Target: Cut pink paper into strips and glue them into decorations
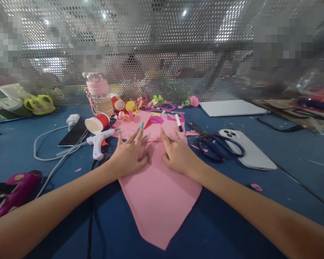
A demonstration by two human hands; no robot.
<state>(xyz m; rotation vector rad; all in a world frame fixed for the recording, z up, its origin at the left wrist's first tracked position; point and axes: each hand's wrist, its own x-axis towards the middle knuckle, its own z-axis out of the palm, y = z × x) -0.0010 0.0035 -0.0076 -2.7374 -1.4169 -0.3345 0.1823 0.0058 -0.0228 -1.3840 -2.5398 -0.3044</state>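
Lg pink sheet (162, 201) lay flat on the blue bench (62, 223), centred in front of the person, its cut pt. aimed at the near edge. L hand (129, 154) rested on its L side, palm down, fingers spread wide w/ long teal nails, thumb angled in toward the mid. R hand (181, 155) rested on the R side, also palm down, fingers parted a bit less, index reaching fwd, thumb tucked closer. Neither hand gripped anything; the sheet was under both, w/ its widest bare part running from btwn the hands back toward the person. A crosswise paper edge showed btwn the two sets of fingertips, w/ more pink paper (128, 128) beyond it. Past that: a heap of coloured scraps (155, 119) & a white marker (178, 121) w/ black end, just fwd of the R fingers. To the L, near the L hand: a glue gun (98, 144) w/ orange trigger, a red cup (102, 120) on its side, a black phone (74, 135) & a pink-topped bottle (98, 94) further back. Magenta power strip (18, 190) sat far L. To the R: dark-handled scissors (212, 156), opened a little, one loop overlapping a white phone (257, 153); white paper (232, 109) lay farther off, nr the perforated screen (175, 68).
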